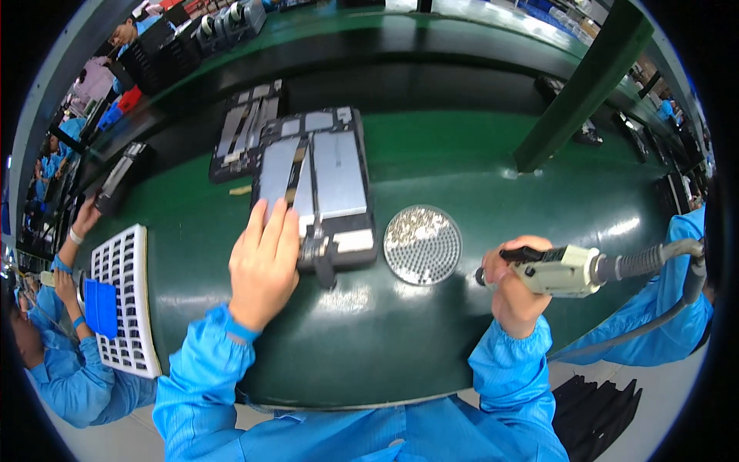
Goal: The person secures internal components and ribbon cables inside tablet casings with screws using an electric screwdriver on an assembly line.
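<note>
An opened tablet-like device (pixel 342 173) with silver battery packs and a black frame lies in front of me, its top side overlapping another opened device (pixel 245 127) behind it. My left hand (pixel 265 262) is open, its outstretched fingers resting on the near left part of the front device. To the right, my right hand (pixel 517 296) is wrapped round an electric screwdriver (pixel 566 271), pale with a black lever and a grey corrugated cable sleeve. Its dark tip points left, apart from the device. Between the hands sits a round dish (pixel 423 258) of small holes, partly filled with tiny metal screws.
At left stands a white grid tray (pixel 138 308) with a blue block (pixel 101 308) against it. A co-worker's hand (pixel 86 218) touches another device (pixel 123 177). A green post (pixel 581 85) rises from the green table (pixel 346 331). Another person's blue sleeve shows at right.
</note>
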